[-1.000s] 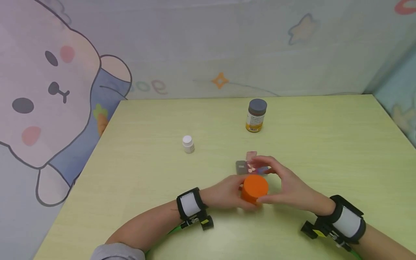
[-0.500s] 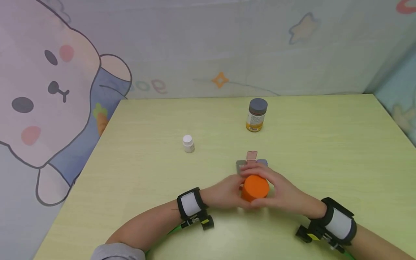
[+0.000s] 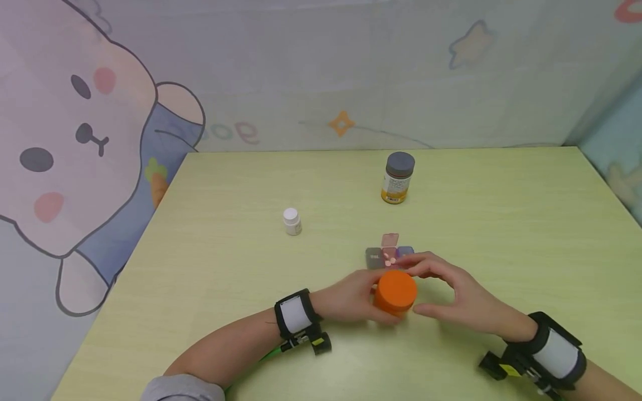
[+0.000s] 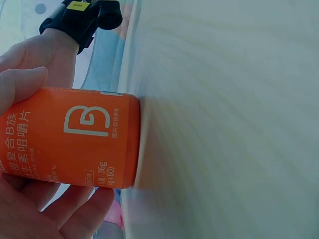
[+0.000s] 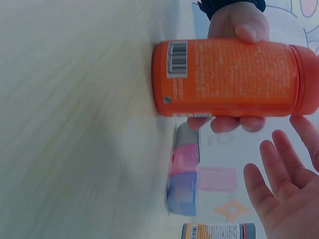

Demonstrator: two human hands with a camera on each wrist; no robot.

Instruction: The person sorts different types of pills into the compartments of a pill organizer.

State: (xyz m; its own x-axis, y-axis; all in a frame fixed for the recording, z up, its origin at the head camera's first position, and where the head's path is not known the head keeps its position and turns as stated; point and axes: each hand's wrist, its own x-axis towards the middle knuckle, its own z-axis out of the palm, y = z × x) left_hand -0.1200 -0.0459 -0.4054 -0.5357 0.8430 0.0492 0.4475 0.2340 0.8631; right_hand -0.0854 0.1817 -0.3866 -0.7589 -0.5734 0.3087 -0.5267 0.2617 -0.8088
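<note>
Left hand (image 3: 358, 296) wraps thumb and fingers round the side of an orange cylindrical plastic bottle (image 4: 75, 139), which stands upright on the pale yellow-green tabletop (image 3: 501, 223) at the near side. Right hand (image 3: 468, 298) is just to the right, thumb and fingers spread well apart around nothing, a fingertip close by the bottle's orange round lid (image 3: 397, 285); whether it touches, I cannot tell. Just beyond the bottle lies a small plastic pill box (image 3: 373, 257) with grey, pink and blue compartments, its pink flap (image 3: 390, 240) raised over pale pills (image 3: 390, 262).
</note>
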